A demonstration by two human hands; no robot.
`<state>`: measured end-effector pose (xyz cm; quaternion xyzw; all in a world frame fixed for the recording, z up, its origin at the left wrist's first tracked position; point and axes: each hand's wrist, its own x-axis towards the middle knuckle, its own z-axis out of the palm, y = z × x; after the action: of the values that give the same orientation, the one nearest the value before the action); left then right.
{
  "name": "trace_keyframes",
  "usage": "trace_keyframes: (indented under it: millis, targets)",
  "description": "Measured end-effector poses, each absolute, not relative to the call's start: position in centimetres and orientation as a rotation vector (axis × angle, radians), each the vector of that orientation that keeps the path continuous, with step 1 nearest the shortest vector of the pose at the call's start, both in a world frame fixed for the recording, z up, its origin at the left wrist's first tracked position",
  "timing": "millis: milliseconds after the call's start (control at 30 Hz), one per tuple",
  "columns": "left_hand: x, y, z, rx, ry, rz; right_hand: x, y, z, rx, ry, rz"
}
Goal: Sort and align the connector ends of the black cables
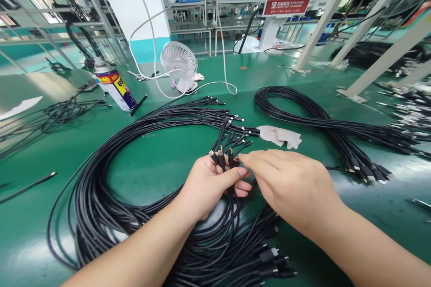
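My left hand [218, 179] is closed around several black cables [231, 202], their metal-tipped plugs [220, 159] sticking up above the thumb and fingers. Close on the right is my right hand [292, 184], back of the hand toward me, fingers pressed together. Its fingertips meet one of the plugs by the left hand's fingers; the thumb is hidden. Beneath both hands lies a large looped bundle of black cables [90, 179] on the green table. Loose plug ends [269, 258] of that bundle fan out near the front, and others lie just beyond the hands.
A second coiled cable bundle [296, 107] lies at the right, beside a crumpled white piece [279, 136]. Toward the back stand a small white fan [178, 63] and a spray can [114, 85]. Loose cables [57, 119] lie at left. White frame legs [384, 54] rise at right.
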<state>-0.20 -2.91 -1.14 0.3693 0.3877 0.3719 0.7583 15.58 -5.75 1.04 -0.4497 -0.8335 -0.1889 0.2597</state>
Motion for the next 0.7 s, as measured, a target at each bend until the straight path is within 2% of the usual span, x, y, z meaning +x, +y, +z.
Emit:
trace_keyframes:
  millis: [700]
  targets:
    - [-0.41,-2.71,-0.93,0.826,0.862,0.779,15.99,-5.78,1.16,-1.219,-2.276,-0.506]
